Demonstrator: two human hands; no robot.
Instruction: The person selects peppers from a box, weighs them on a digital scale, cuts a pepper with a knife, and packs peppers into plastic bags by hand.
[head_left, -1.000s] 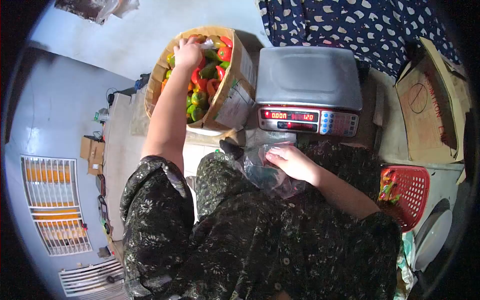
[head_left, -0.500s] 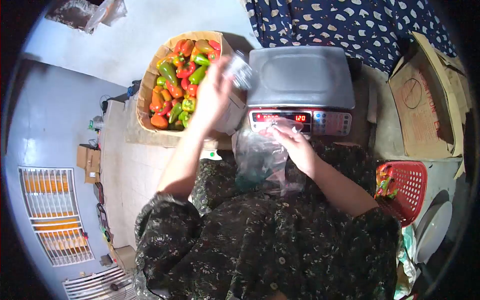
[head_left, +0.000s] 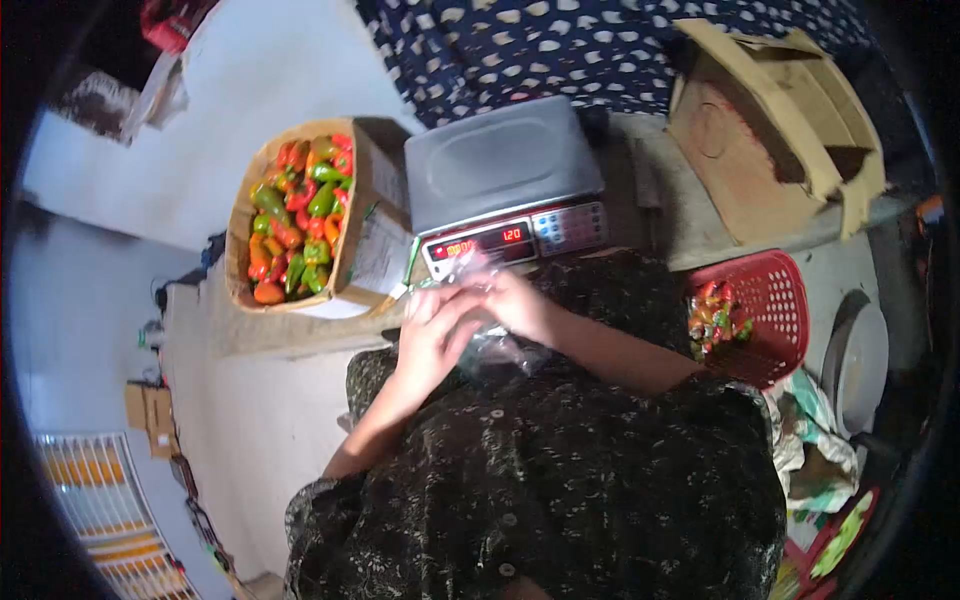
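Observation:
A clear plastic bag hangs in front of my body, just below the front panel of a digital scale. The fingers of my right hand are closed on its upper part. My left hand meets the right at the same place, its fingers bent and partly blurred; what they hold, if anything, I cannot make out. The scale has a bare grey pan and shows red digits, with 1.20 readable on the right. To its left, a cardboard box holds many red, green and orange peppers.
On the right, a red plastic basket contains more peppers. An open, torn cardboard carton stands behind it. A pale round dish-like object leans farther right. Dark blue patterned cloth hangs behind the scale.
My left hand has come down from the pepper box's edge to my right hand; the shiny clear item it held is no longer distinct. The plastic bag is more bunched. The view has shifted and tilted.

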